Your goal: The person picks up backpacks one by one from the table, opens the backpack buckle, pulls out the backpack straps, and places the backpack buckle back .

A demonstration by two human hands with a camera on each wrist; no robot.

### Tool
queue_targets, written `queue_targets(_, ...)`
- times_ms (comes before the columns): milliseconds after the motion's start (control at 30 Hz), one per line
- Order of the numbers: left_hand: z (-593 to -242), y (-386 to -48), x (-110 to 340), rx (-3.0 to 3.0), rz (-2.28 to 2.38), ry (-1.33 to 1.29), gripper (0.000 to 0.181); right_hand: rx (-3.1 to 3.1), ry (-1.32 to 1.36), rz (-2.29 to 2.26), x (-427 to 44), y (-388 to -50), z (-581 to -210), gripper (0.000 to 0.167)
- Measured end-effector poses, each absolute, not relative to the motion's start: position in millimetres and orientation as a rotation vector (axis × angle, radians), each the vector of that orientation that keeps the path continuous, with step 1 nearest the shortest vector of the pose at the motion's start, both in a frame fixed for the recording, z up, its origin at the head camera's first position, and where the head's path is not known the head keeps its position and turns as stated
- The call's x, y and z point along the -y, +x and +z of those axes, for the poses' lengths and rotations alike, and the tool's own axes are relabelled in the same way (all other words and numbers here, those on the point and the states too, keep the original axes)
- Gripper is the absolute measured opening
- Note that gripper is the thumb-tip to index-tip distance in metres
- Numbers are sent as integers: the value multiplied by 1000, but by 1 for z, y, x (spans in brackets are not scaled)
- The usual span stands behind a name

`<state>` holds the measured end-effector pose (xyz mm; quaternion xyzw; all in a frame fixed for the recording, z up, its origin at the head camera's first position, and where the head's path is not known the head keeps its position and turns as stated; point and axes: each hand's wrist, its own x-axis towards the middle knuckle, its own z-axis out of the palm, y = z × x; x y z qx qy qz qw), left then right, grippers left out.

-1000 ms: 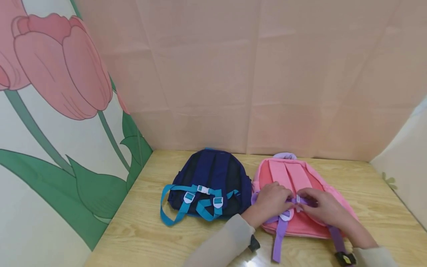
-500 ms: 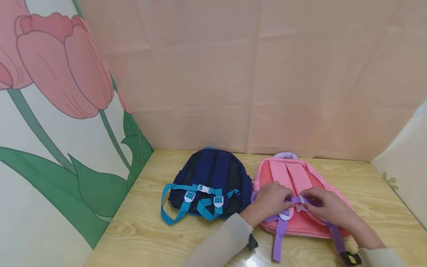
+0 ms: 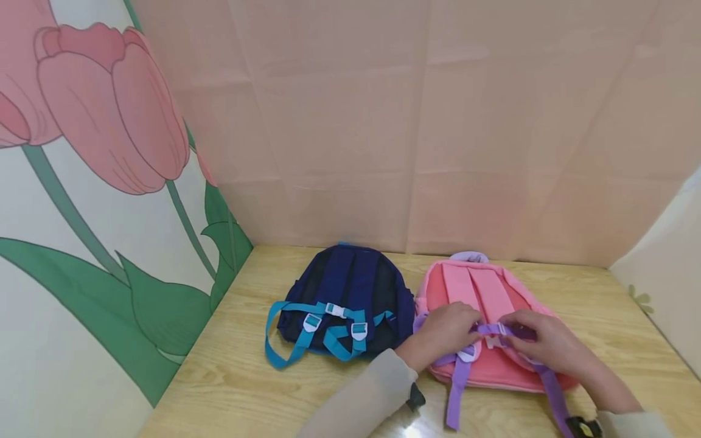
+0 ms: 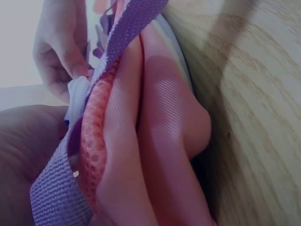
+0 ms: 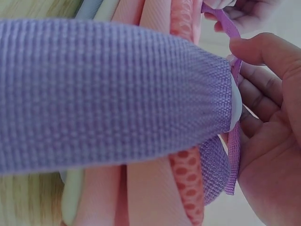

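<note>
A pink backpack [image 3: 520, 377] with purple straps lies on the table, straps facing up. Across its middle runs a thin purple chest strap [image 3: 487, 329] with a small white slider. My left hand [image 3: 445, 331] pinches the left end of this strap, and my right hand [image 3: 550, 340] pinches its right part beside the slider. In the right wrist view the thumb and fingers of the right hand [image 5: 277, 117] hold the thin purple strap [image 5: 233, 160], while a wide purple strap [image 5: 117, 94] covers much of the view. The left fingertips are partly hidden.
Touching the pink backpack's left side is a dark blue backpack [image 3: 350, 280] with teal straps and white buckles. Both lie on a wooden table [image 3: 230, 365]. A pinkish backdrop [image 3: 339, 121] stands behind, with a tulip-printed panel [image 3: 109, 121] at the left.
My right hand has moved slightly to the right, and the slider has shifted right with it. More of the chest strap shows between the hands. The left hand has hardly moved.
</note>
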<state>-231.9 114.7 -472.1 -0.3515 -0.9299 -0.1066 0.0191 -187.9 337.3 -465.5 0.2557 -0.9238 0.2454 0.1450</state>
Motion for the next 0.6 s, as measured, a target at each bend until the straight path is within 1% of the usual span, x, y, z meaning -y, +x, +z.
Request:
queue_targets(267, -468, -230, -118, 2867, -376, -1081, 13, 2637, 749, 691, -338, -189, -467, 36)
queue_targets(600, -470, -231, -121, 2890, -539, -1091, 19, 2646, 730, 708, -340, -187, -466, 36)
